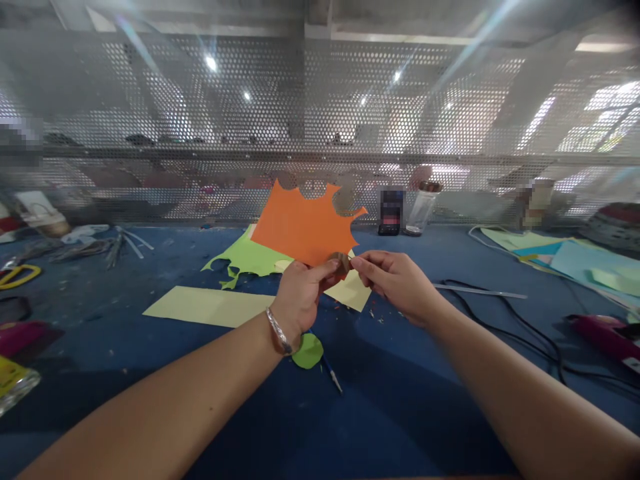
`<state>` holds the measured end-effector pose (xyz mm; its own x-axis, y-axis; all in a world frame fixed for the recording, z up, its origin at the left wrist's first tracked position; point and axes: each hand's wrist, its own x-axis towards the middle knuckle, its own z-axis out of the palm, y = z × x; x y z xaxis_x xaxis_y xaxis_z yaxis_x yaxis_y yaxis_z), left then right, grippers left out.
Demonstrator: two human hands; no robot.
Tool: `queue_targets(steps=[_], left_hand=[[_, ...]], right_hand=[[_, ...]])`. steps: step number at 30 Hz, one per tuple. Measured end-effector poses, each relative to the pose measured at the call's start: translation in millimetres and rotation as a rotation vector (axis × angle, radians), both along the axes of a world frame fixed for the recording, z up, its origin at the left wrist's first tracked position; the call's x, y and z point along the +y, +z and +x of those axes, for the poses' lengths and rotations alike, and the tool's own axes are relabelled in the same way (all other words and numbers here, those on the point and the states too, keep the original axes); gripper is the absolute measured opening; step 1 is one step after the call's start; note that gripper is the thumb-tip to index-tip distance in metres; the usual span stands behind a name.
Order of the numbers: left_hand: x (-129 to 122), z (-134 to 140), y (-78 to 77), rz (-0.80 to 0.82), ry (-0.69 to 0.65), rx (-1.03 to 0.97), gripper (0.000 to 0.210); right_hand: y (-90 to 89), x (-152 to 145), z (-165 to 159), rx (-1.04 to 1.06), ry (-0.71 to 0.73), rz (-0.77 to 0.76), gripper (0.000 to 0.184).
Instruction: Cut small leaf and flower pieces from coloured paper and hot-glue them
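Note:
My left hand [297, 293], with a silver bracelet at its wrist, is closed with its thumb on a small brown round piece [341, 264]. An orange sheet of paper [303, 223] with rounded cut-outs along its edge stands up right behind that piece, its lower edge at the same fingers. My right hand [393, 277] is closed in a pinch at the brown piece's right edge; what lies between its fingertips is too small to make out. On the table below lie a green paper circle [309, 353] and a blue-handled craft knife [333, 378].
Cut-out light green paper [250, 259], a pale yellow strip [210, 307] and small scraps lie on the blue table [240, 413]. Farther back stand a phone [391, 213] and a glass bottle [421, 212]. Black cable [530, 327] and coloured papers [580, 263] lie right; yellow-handled scissors [20, 277] left.

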<state>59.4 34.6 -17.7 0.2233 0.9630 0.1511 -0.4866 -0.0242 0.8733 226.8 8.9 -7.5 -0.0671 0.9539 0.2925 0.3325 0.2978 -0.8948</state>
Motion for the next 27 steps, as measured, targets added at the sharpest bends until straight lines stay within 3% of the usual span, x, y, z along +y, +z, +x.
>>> queue_targets(steps=[12, 27], left_hand=[[-2.6, 2.2, -4.0, 0.021, -0.027, 0.003, 0.018], [4.6, 1.5, -2.6, 0.212, 0.026, 0.088, 0.018]], right_hand=[[1.2, -0.1, 1.7, 0.021, 0.002, 0.008, 0.047], [-0.2, 2.0, 5.0, -0.041, 0.006, 0.03, 0.048]])
